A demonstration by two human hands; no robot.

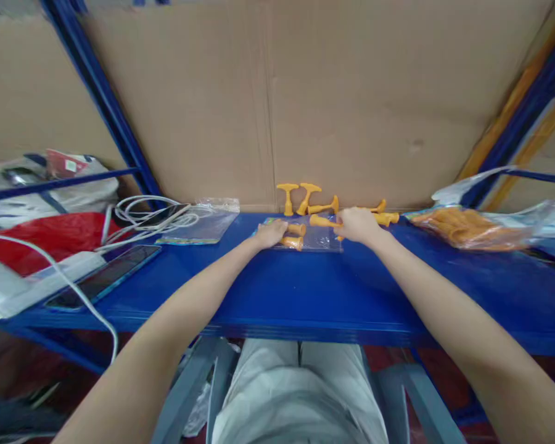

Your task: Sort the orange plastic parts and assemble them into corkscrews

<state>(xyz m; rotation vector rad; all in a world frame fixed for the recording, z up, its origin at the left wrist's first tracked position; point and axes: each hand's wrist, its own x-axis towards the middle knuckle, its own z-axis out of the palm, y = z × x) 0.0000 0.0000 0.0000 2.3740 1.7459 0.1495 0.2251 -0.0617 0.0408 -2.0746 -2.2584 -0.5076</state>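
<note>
My left hand (271, 235) is closed at the left end of a clear plastic bag (324, 242) lying on the blue table. Two orange plastic pieces (296, 229) stick out from its fingers to the right, over the bag; their other ends are hidden by the hand. At the bag's right side my right hand (358, 226) grips an orange T-shaped plastic piece (322, 221), whose thick end points left. Behind the bag, more orange T-shaped pieces (287, 197) lean or lie near the cardboard. Several others (386, 218) lie just beyond my right hand, partly covered by it.
A cardboard panel (203, 111) backs the blue table (296, 296). To the left are flat clear bags (203, 225), coiled white cable (152, 216), a phone (106, 277) and a white power strip (41, 287). A plastic bag of orange pieces (472, 228) lies right.
</note>
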